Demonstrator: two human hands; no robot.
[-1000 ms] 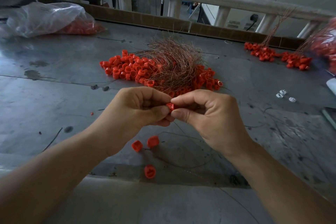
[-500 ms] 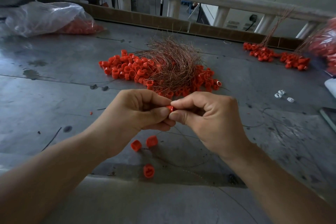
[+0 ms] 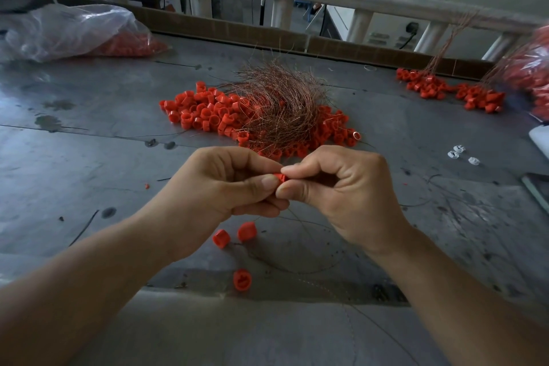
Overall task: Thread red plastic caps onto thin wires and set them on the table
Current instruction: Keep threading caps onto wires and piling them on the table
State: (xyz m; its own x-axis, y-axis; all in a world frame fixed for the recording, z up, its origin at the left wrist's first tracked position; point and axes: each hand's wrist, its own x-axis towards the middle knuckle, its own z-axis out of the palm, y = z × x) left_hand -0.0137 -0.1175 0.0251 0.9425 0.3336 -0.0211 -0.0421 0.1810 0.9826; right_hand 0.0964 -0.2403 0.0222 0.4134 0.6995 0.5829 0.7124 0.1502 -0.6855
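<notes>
Two hands meet above the grey tabletop (image 3: 89, 157). The left hand (image 3: 219, 187) pinches a red cap (image 3: 280, 178) between thumb and forefinger, and the right hand (image 3: 341, 187) closes its grip on the same cap from the other side. Three loose caps (image 3: 246, 231) lie below them. Behind, a heap of caps (image 3: 202, 111) sits under tangled thin wires (image 3: 276, 104). Threaded caps (image 3: 445, 90) lie far right.

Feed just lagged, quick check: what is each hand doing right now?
Left hand: closed, fingers pinching the red cap.
Right hand: closed, fingers pinching the same red cap from the other side.
</notes>
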